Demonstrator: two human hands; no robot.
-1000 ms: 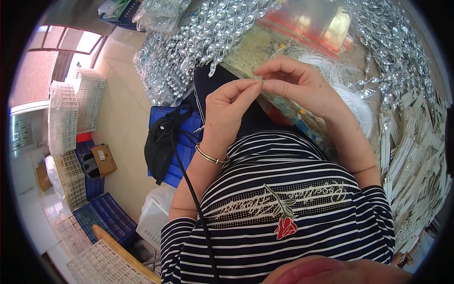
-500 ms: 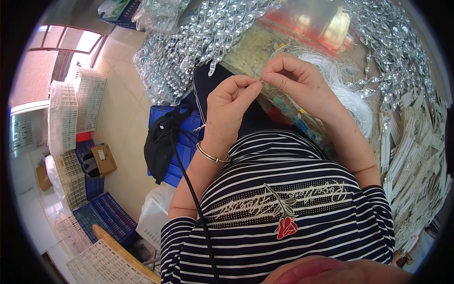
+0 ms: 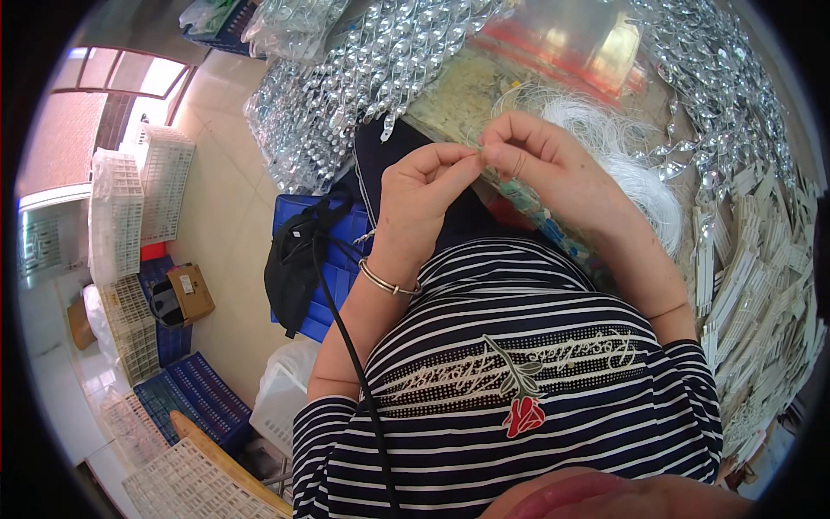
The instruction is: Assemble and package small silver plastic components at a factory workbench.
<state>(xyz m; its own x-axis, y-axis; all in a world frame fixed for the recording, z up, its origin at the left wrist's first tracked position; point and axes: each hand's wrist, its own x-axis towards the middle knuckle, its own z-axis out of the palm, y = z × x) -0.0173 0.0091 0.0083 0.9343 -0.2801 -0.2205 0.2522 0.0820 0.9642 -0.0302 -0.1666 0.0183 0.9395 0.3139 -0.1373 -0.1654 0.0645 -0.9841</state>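
Observation:
Over the near edge of the work table (image 3: pixel 462 82), my two hands meet at their fingertips. Thumb and forefinger of my left hand (image 3: pixel 419 190) are pinched together. My right hand (image 3: pixel 553 164) pinches right beside them, its other fingers curled. A fine pale thread (image 3: pixel 471 138) shows faintly at the fingertips; its ends are too small to follow. Behind my right hand spreads a loose bundle of white thread (image 3: pixel 644 203). Below that hand, a strip with green and blue patches (image 3: pixel 540 216) runs along the table edge.
Shiny silver twisted strands (image 3: pixel 389 60) hang at the far left of the table, with more (image 3: pixel 722 78) at the far right. Flat pale strips (image 3: pixel 752 303) pile up at right. A black bag (image 3: pixel 294 268) lies on a blue stool (image 3: pixel 324 303). Crates (image 3: pixel 164 182) line the left side.
My right hand has dipped slightly toward me, and its fingertips have closed in against my left ones. My left hand has barely moved.

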